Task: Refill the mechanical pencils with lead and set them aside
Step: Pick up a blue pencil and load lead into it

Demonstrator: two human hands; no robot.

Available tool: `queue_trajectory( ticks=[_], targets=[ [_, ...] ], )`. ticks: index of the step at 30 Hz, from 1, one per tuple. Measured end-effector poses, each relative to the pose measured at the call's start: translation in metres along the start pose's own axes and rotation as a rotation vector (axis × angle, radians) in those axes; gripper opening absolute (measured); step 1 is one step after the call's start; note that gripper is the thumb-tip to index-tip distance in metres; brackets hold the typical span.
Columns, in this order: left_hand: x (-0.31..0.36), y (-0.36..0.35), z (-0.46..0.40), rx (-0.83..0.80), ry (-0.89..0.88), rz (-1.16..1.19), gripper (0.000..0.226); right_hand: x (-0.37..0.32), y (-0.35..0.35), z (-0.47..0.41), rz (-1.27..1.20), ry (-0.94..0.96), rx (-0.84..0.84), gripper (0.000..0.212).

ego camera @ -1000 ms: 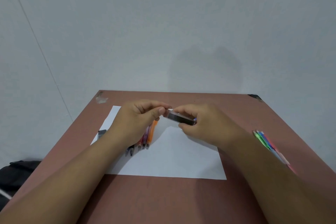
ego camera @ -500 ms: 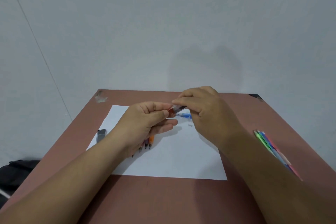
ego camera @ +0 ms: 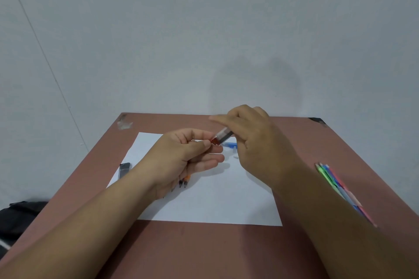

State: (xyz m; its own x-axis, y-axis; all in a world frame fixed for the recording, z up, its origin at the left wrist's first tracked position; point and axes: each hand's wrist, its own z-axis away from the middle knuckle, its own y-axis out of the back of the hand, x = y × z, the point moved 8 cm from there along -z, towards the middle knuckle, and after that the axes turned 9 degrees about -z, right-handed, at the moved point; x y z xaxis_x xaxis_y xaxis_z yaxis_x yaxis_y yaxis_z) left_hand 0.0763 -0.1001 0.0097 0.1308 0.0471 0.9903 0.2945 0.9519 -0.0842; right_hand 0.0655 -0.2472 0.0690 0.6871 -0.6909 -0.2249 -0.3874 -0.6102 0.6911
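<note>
Clear plastic lead case [ego camera: 223, 135], red at its lower end, being pinched in the right hand [ego camera: 256, 142] fingers [ego camera: 235, 123], tilting down toward the left hand [ego camera: 188, 156], thumb and forefinger closing at its mouth. Best tipping gently, catching a lead without snapping. Blue pencil [ego camera: 229, 144] lying on the white paper [ego camera: 204, 206] just behind; more pencils [ego camera: 184, 180] hiding under the left palm. Finished pencils [ego camera: 335, 181] resting near the tabletop [ego camera: 204, 251] right edge; spare case [ego camera: 124, 169] at left.

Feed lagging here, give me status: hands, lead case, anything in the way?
Right hand holds lead case tilted toward left hand, whose fingers pinch at its red end. Blue pencil on paper beneath. Nothing blocking.
</note>
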Motion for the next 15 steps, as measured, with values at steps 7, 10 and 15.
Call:
queue_trajectory(
  ticks=[7, 10, 15],
  targets=[
    [0.0, -0.004, 0.003, -0.033, 0.068, 0.212, 0.037, -0.003, 0.006, 0.0, 0.025, -0.016, 0.054, 0.089],
    [-0.001, -0.006, 0.003, -0.078, 0.115, 0.263, 0.057, -0.001, 0.008, 0.001, -0.008, 0.005, 0.096, 0.072],
    [-0.004, -0.009, 0.002, -0.117, 0.161, 0.264, 0.078, -0.001, 0.011, -0.002, -0.042, -0.092, 0.095, 0.096]
  ],
)
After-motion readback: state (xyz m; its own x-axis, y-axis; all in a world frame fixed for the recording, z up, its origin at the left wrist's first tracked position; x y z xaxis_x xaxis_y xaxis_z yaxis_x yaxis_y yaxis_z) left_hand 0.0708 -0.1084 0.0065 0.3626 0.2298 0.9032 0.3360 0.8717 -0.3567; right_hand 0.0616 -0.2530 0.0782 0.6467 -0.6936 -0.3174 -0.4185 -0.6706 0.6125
